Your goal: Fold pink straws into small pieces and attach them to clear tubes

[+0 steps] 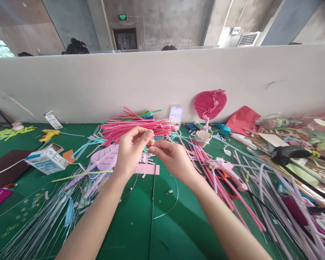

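My left hand (131, 150) and my right hand (172, 157) are raised together above the green table (162, 231), fingertips meeting in a pinch. Between them is something small that I cannot make out. Just behind the hands lies a pile of pink chenille stems (137, 128). Below the hands a thin wire loop (165, 191) and a straight wire rest on the mat. A pale pink leaf-shaped piece (107, 157) and a pink strip (147, 169) lie under the left hand.
A white carton (46, 160) and a yellow glue gun (49, 134) sit at left. A pink glue gun (229, 171), a pink heart-shaped fan (209, 103), a paper cup (203, 137) and a black glue gun (287, 154) lie right. A beige partition (162, 83) bounds the back.
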{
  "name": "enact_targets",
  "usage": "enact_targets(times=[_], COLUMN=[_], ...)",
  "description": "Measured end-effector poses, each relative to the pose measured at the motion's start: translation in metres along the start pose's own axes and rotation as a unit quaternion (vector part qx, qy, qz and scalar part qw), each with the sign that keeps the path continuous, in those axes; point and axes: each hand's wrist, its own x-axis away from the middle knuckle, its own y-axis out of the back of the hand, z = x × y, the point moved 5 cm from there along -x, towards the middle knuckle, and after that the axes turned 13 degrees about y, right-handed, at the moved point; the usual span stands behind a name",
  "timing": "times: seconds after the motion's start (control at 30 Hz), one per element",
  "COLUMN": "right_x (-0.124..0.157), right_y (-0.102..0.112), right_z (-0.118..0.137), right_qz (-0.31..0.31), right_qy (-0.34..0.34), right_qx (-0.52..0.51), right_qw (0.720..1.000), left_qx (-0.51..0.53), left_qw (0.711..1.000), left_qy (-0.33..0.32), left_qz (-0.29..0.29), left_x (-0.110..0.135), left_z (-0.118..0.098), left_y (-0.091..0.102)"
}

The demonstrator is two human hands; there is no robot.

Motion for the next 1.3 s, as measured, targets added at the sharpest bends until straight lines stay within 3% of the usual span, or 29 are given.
enact_targets(times=[0.27,0.43,0.6,0.73,0.8,0.9,1.03,1.17,1.3], right_x=[0.000,0.001,0.003,0.004,0.004,0.006,0.009,0.010,0.008], right_y=[-0.004,-0.006,-0.010,-0.005,-0.005,-0.012,-0.027,-0.034,-0.024], right_z=[0.002,-0.002,-0.006,-0.004,-0.001,0.004,0.008,0.014,0.009], right_qz=[-0.051,-0.069,-0.049,-0.104,-0.118,-0.110,-0.046,0.005,-0.055], right_qy=[0.007,-0.003,-0.038,-0.036,-0.022,-0.003,0.005,0.021,0.012], right_qx=[-0.094,-0.082,-0.100,-0.130,-0.154,-0.184,-0.213,-0.242,-0.246], right_qw=[0.994,0.994,0.993,0.985,0.981,0.977,0.976,0.970,0.968], left_qx=[-0.046,-0.078,-0.040,-0.069,-0.110,-0.100,0.049,0.144,0.256], left_qw=[0.998,0.995,0.996,0.992,0.986,0.979,0.971,0.963,0.938], left_qy=[-0.029,-0.060,-0.059,-0.064,-0.026,0.088,0.226,0.227,0.232], left_qz=[0.004,-0.035,-0.056,-0.086,-0.126,-0.153,-0.059,0.000,-0.008], left_x=[0.002,0.005,0.001,-0.002,-0.006,-0.013,-0.019,-0.021,-0.022], left_z=[-0.001,-0.001,0.001,0.003,0.010,0.026,0.045,0.045,0.040], left_y=[-0.007,-0.008,-0.003,0.004,0.011,0.022,0.023,0.022,0.024])
